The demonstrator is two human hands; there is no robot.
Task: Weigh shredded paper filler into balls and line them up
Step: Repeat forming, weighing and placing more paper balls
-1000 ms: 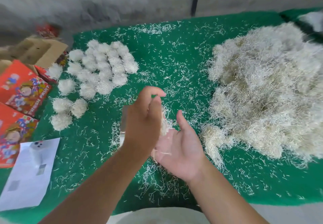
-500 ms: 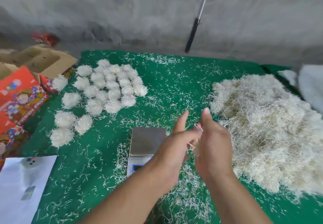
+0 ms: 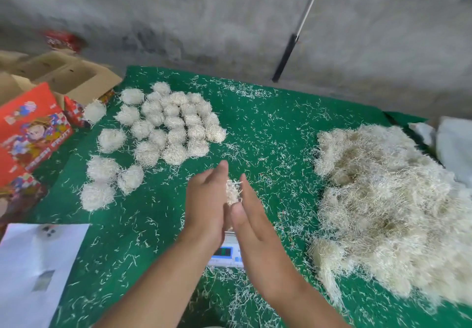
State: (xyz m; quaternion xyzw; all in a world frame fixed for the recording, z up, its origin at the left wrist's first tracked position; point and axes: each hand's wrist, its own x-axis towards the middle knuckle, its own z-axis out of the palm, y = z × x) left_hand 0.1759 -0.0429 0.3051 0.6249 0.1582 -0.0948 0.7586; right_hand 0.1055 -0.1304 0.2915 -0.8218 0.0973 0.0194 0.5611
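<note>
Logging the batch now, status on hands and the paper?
Left hand and right hand flat, palms pressing a paper wad between them. Above the scale. Finished balls far left. Nothing in the way.

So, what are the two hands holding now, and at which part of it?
A small wad of shredded paper filler, pressed between the flat palms of the left hand and right hand. Fingers are straight, so no curled grip; the wad's top shows.
</note>
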